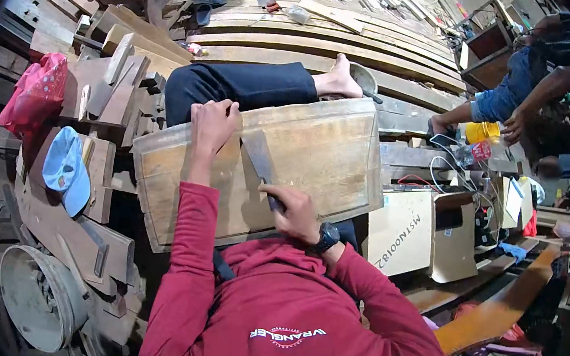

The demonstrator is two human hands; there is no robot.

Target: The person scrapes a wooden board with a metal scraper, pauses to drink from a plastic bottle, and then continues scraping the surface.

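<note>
A wooden panel [331, 155] is lying across the person's lap, slanting beneath both hands and reaching out past the right hand [292, 213] on its right side; a flat-bladed tool [256, 153] is resting against the panel's face, its blade pointing away from the right hand and toward the left hand [214, 125]; the right hand is closing around the tool's handle, its fingers curling together; the left hand is bending its fingers at the panel's far edge, though whether they are pinching it or only pressing on it I cannot tell.

A dark watch [327, 238] is circling the wrist just behind the right hand; a bare foot [343, 77] is showing beyond the panel, ahead of the right hand; to the right of that hand, a cardboard box [400, 233] is sitting near the panel's end, and farther out a yellow container [482, 132] is standing near another person [538, 89]; well to the left of the left hand, a red bag [35, 93] and a light-blue cap [68, 171] are lying on wood pieces; long planks [345, 49] are stretching across the floor beyond both hands.
</note>
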